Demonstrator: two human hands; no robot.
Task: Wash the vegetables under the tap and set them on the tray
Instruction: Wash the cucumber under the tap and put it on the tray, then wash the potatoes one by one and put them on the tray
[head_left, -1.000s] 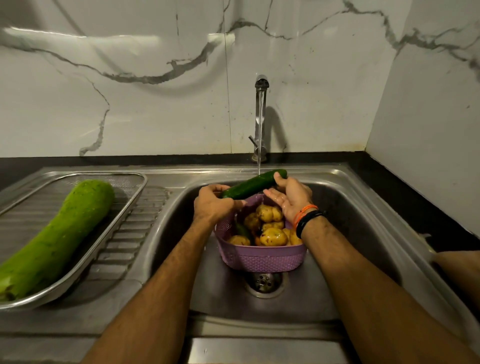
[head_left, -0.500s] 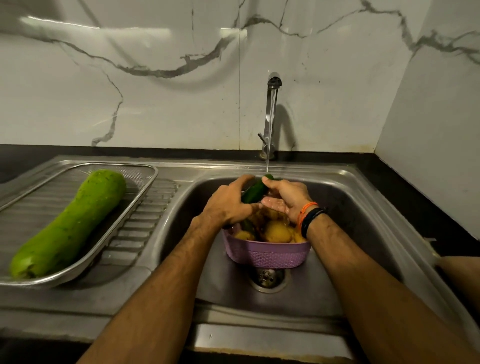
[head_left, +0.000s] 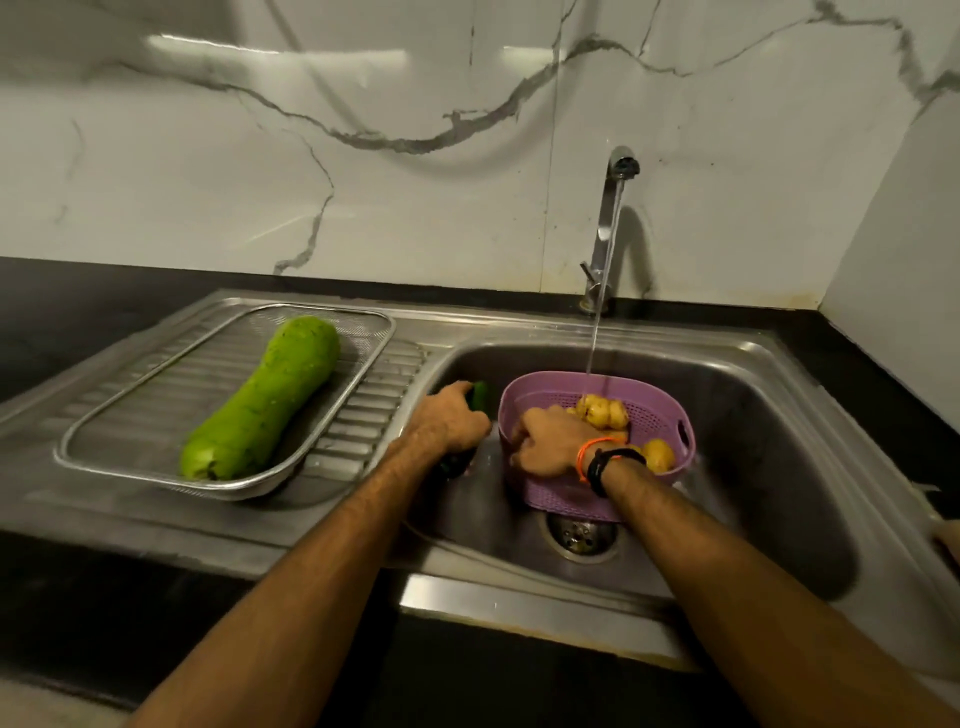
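Carrying the cucumber (head_left: 479, 396), clamped in our left hand (head_left: 451, 422), toward the tray (head_left: 332, 441) at nine o'clock; our right hand (head_left: 550, 441) digs into the basket (head_left: 654, 410), fingers hidden.

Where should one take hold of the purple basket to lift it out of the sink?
Probably by the slot handle on its right rim, coming from above and the right. The purple basket sits tilted over the drain, and the right hand already covers its near-left side.

We record dim, warm lighting overall. Bright glare streaks lie on the marble wall (head_left: 332, 57) at top, so light comes from above. The tap (head_left: 605, 228) throws a soft shadow on the wall to its right. Wide-angle bending shows at the edges; the counter front (head_left: 156, 623) lies nearly black.
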